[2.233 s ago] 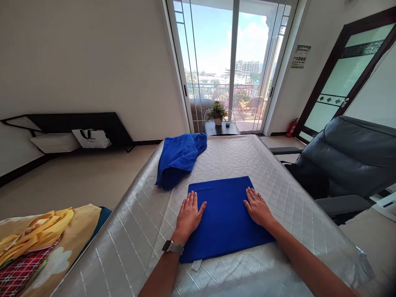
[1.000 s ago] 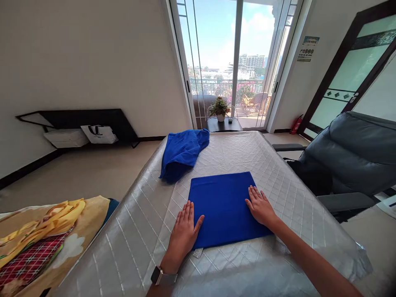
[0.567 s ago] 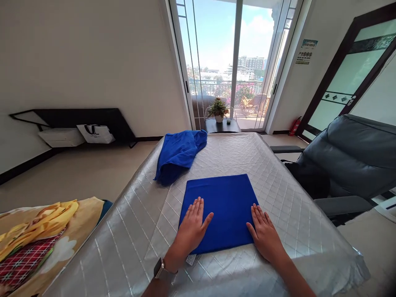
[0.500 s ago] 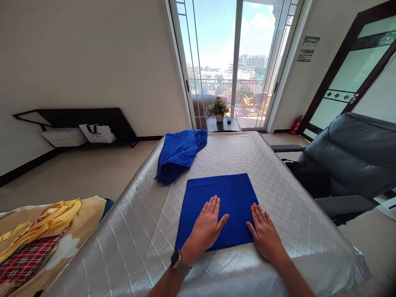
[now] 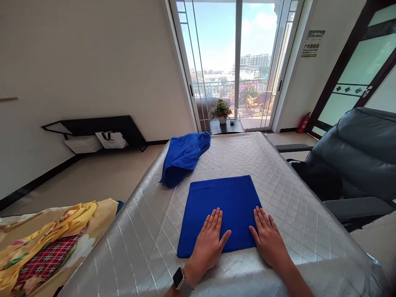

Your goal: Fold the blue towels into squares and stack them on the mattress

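Observation:
A blue cloth [image 5: 232, 194] lies flat as a neat four-sided piece on the silver quilted table cover [image 5: 148, 243]. My left hand [image 5: 209, 243], with a watch [image 5: 178, 278] on its wrist, rests palm down on the cloth's lower middle, fingers stretched out. Across the lower right edge of the cloth lies my right hand [image 5: 269, 239], also flat with fingers extended. Neither hand grips anything. A second blue cloth [image 5: 183, 159] sits crumpled at the table's far left corner.
Patterned fabrics [image 5: 52, 243] are piled at the lower left. A dark armchair [image 5: 365, 156] stands close along the right side. Beyond the far edge is a small table with a potted plant [image 5: 222, 110], before glass doors.
My left hand has slid back toward me over the cloth. My right hand stays at the right edge. The view has turned slightly to the left.

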Tool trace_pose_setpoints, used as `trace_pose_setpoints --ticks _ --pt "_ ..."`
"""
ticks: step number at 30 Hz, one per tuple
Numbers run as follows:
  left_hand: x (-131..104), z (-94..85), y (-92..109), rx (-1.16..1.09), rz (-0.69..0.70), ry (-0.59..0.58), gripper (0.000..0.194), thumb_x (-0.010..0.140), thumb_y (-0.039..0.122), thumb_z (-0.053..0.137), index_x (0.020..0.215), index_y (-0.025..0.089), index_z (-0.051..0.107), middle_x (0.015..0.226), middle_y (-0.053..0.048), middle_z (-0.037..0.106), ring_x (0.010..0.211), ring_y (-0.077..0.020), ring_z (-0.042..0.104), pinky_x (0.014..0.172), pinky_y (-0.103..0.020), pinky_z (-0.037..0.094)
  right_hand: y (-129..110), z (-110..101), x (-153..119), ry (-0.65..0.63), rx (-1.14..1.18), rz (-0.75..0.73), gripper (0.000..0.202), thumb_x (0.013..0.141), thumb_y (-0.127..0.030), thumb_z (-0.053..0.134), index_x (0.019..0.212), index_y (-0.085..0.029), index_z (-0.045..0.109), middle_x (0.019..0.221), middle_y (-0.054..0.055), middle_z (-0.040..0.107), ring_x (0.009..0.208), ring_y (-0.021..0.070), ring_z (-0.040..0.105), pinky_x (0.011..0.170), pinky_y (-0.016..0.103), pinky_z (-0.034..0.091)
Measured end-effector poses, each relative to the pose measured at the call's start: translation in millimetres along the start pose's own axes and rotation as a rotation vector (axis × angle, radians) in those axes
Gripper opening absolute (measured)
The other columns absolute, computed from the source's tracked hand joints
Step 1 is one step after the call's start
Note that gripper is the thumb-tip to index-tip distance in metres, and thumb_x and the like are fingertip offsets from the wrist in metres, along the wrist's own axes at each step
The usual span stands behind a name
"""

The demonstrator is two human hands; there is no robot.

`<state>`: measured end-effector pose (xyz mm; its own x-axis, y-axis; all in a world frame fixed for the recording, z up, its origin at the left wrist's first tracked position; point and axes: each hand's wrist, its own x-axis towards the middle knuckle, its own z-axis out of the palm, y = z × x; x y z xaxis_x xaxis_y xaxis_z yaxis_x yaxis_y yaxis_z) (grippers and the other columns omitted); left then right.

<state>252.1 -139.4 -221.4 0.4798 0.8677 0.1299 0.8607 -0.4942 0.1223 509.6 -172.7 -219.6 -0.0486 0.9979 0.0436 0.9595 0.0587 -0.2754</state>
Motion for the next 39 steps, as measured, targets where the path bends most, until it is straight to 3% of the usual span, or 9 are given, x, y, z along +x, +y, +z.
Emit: trace_pose_setpoints --ticks 4,7,14,20,23,27,30,34,39 --pt "-46.4 7.0 -48.5 0.057 -0.269 0.065 0.077 0.104 0.060 0.029 0.162 0.021 -0.003 0.169 -0.009 0.019 0.155 -0.0264 0.026 0.125 -0.051 0.032 -2.0 -3.0 -0.1 0.003 0.024 0.003 0.073 0.106 -0.060 0.015 0.163 -0.014 0.018 0.168 0.005 0.016 0.157 0.0225 0.012 0.129 0.047 0.014" --pt "-68.4 10.8 -65.5 0.075 -0.370 0.124 0.078 0.104 0.060 0.027 0.162 0.020 -0.005 0.170 -0.010 0.018 0.155 -0.0269 0.027 0.124 -0.052 0.032 -2.8 -1.8 -1.3 -0.015 0.001 0.010 0.074 0.106 -0.060 0.015 0.163 -0.014 0.018 0.169 0.005 0.015 0.157 0.0222 0.012 0.129 0.047 0.013" --pt "-68.4 15.7 -62.3 0.094 -0.381 0.200 0.082 0.102 0.065 0.028 0.163 0.015 0.003 0.169 -0.012 0.021 0.154 -0.0273 0.029 0.125 -0.049 0.032 -4.6 -15.2 13.5 -0.125 -0.134 -0.026 0.071 0.106 -0.053 0.012 0.162 -0.011 0.025 0.169 0.006 0.016 0.157 0.0222 0.014 0.129 0.047 0.012" --pt "-66.7 16.5 -59.4 0.095 -0.389 0.215 0.084 0.101 0.067 0.025 0.163 0.012 0.013 0.167 -0.014 0.025 0.153 -0.0267 0.031 0.125 -0.048 0.031 -19.3 -53.1 90.4 -0.154 -0.151 -0.125 0.071 0.106 -0.051 0.011 0.164 -0.010 0.019 0.170 0.006 0.013 0.158 0.0197 0.009 0.129 0.044 0.009" --pt "-70.3 13.9 -60.3 0.094 -0.408 0.184 0.084 0.100 0.069 0.024 0.162 0.011 0.020 0.167 -0.013 0.027 0.152 -0.0265 0.034 0.125 -0.047 0.032 -16.9 -46.5 124.5 -0.170 -0.134 -0.073 0.072 0.106 -0.049 0.010 0.163 -0.006 0.018 0.170 0.008 0.012 0.158 0.0207 0.008 0.128 0.043 0.008" --pt "-68.6 4.3 -64.5 0.107 -0.435 0.091 0.092 0.097 0.074 0.021 0.158 0.006 0.032 0.164 -0.017 0.033 0.150 -0.0299 0.037 0.124 -0.050 0.033 -2.7 -17.9 138.9 -0.186 -0.090 0.006 0.073 0.106 -0.052 0.011 0.164 -0.008 0.011 0.171 0.007 0.006 0.158 0.0200 0.005 0.128 0.041 0.006" --pt "-41.4 -11.4 -54.8 0.098 -0.382 0.030 0.093 0.098 0.074 0.018 0.155 0.002 0.037 0.162 -0.020 0.035 0.150 -0.0311 0.037 0.123 -0.050 0.033 4.9 -4.8 137.0 -0.163 -0.078 -0.002 0.074 0.106 -0.054 0.011 0.165 -0.010 0.009 0.171 0.005 0.004 0.158 0.0187 0.002 0.128 0.041 0.004" --pt "35.7 -30.7 -12.8 0.015 -0.087 -0.002 0.081 0.103 0.064 0.017 0.157 0.007 0.035 0.163 -0.017 0.035 0.152 -0.0258 0.033 0.125 -0.045 0.031 6.7 -2.5 135.7 -0.131 -0.064 -0.009 0.072 0.106 -0.053 0.010 0.165 -0.009 0.011 0.171 0.006 0.006 0.158 0.0189 0.004 0.128 0.041 0.005" --pt "124.3 -19.7 35.0 -0.085 0.080 -0.001 0.074 0.106 0.056 0.013 0.158 0.007 0.035 0.165 -0.015 0.031 0.155 -0.0236 0.026 0.127 -0.043 0.025 8.1 -1.1 136.7 -0.102 -0.103 -0.037 0.069 0.107 -0.046 0.014 0.164 -0.008 0.016 0.171 0.008 0.010 0.158 0.0204 0.006 0.128 0.042 0.008"
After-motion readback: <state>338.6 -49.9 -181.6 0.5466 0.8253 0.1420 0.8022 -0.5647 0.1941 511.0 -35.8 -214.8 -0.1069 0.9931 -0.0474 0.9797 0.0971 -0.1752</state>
